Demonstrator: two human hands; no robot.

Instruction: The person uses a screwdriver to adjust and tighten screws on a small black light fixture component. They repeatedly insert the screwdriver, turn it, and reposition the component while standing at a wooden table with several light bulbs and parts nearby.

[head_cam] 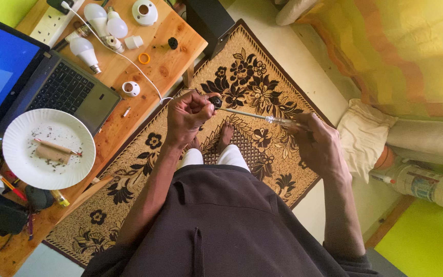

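Observation:
My left hand (186, 117) is closed around a small black round part (216, 102) with thin wires running from it, held above the patterned rug. My right hand (318, 144) grips the clear handle of a screwdriver (255, 116). The metal shaft reaches left and its tip touches the black part. Both hands hover in front of my lap, over my bare feet (225, 135).
A wooden table (167, 64) at the left carries an open laptop (57, 87), a white paper plate (48, 148) with scraps, several white bulbs (86, 51), white lamp holders (144, 11), a power strip (52, 23) and a white cable. A brown floral rug (252, 82) covers the floor. A pillow (362, 134) lies at the right.

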